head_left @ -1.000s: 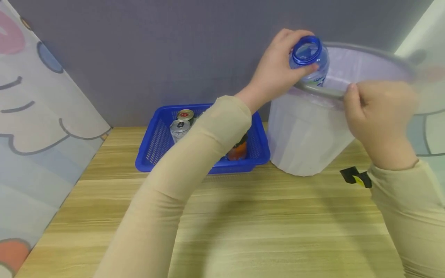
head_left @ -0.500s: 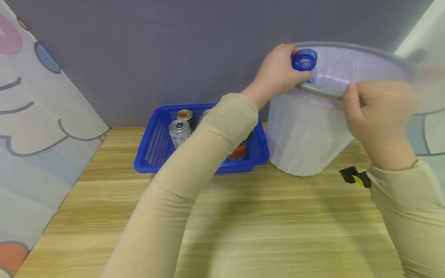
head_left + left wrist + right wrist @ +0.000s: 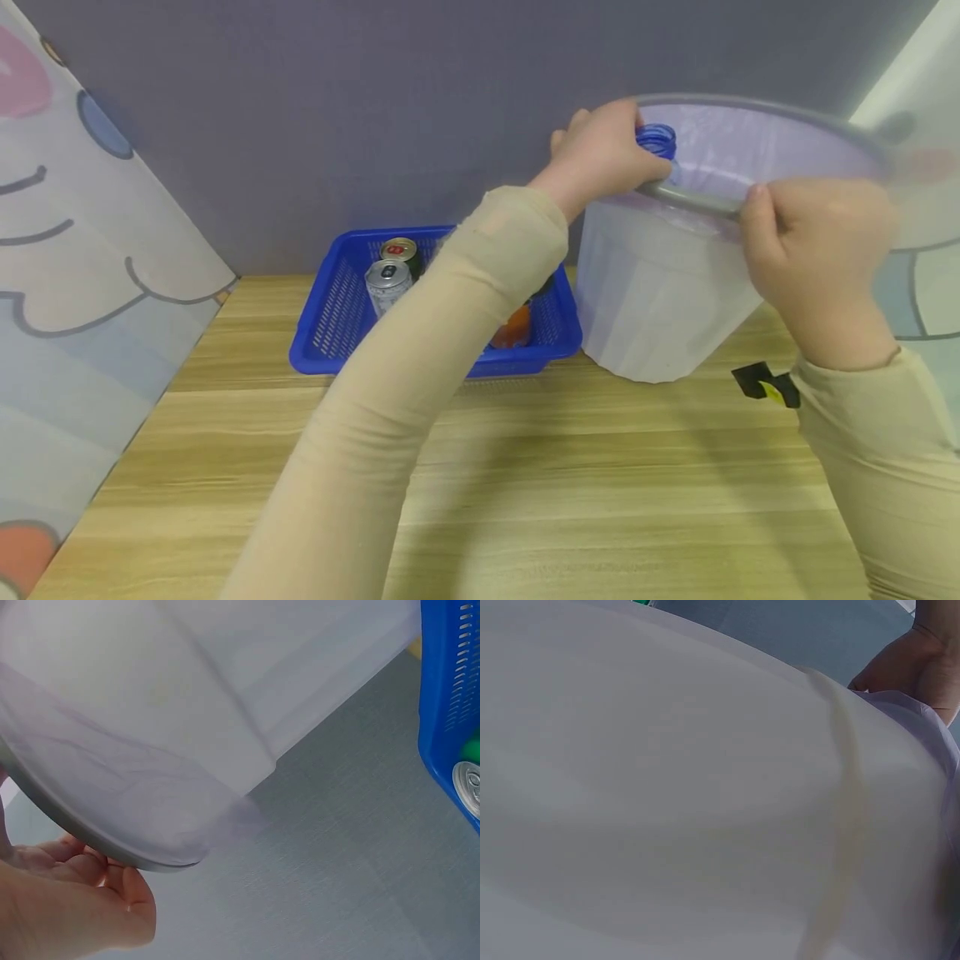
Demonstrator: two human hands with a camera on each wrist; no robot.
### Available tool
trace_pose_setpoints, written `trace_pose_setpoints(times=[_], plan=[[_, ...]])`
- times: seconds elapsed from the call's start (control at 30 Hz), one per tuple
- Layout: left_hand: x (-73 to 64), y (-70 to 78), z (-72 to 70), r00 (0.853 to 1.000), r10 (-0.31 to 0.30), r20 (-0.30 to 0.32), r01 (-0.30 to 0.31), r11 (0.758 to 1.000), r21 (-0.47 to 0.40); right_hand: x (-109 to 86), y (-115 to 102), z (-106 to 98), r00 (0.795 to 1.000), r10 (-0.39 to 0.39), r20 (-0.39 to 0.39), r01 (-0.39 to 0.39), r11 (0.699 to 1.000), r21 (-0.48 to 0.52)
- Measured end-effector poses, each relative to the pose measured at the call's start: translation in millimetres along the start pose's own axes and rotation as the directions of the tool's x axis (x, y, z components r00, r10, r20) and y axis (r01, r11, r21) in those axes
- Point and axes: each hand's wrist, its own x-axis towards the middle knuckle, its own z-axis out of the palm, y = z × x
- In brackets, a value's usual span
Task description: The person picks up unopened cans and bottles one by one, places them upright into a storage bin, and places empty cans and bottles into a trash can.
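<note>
My left hand (image 3: 603,154) holds a clear blue plastic bottle (image 3: 657,140) by its upper part, just inside the near left rim of a white bin (image 3: 660,292). Only the bottle's uncapped blue neck and a bit of shoulder show; its body is hidden in the bin. My right hand (image 3: 825,258) grips the bin's grey rim (image 3: 693,198) at the front right. The bin leans toward me, lined with a thin pale purple bag (image 3: 780,142). From below, the left wrist view shows the left hand (image 3: 75,904) at the rim, with the bottle out of sight.
Left of the bin stands a blue basket (image 3: 322,321) with a silver can (image 3: 387,282), a gold-topped can (image 3: 400,252) and an orange item (image 3: 514,327), partly behind my left sleeve. Black tape (image 3: 765,383) lies on the wooden table (image 3: 600,500). A grey panel (image 3: 337,125) rises behind.
The left hand has moved down with the bottle, which has sunk from above the rim until mostly its neck shows. The right hand has stayed on the rim.
</note>
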Motion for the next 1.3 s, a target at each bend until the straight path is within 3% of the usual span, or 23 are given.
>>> trace_pose_setpoints(times=[0.6, 1.03, 1.3], plan=[[-6.5, 0.1, -1.9, 1.0, 0.005, -0.017, -0.005, 1.0, 0.001, 2.0, -1.0, -1.0, 0.999, 0.03, -0.019, -0.03, 1.0, -0.005], [-3.4, 4.6, 2.4, 0.999, -0.017, -0.038, 0.017, 1.0, -0.007, 3.8, 1.1, -0.9, 1.0, 0.014, -0.024, -0.014, 1.0, 0.0], [-2.9, 9.9, 5.5, 1.0, -0.027, 0.015, 0.026, 0.999, 0.037, 1.9, 2.9, -2.0, 0.999, 0.028, -0.026, -0.028, 1.0, 0.0]])
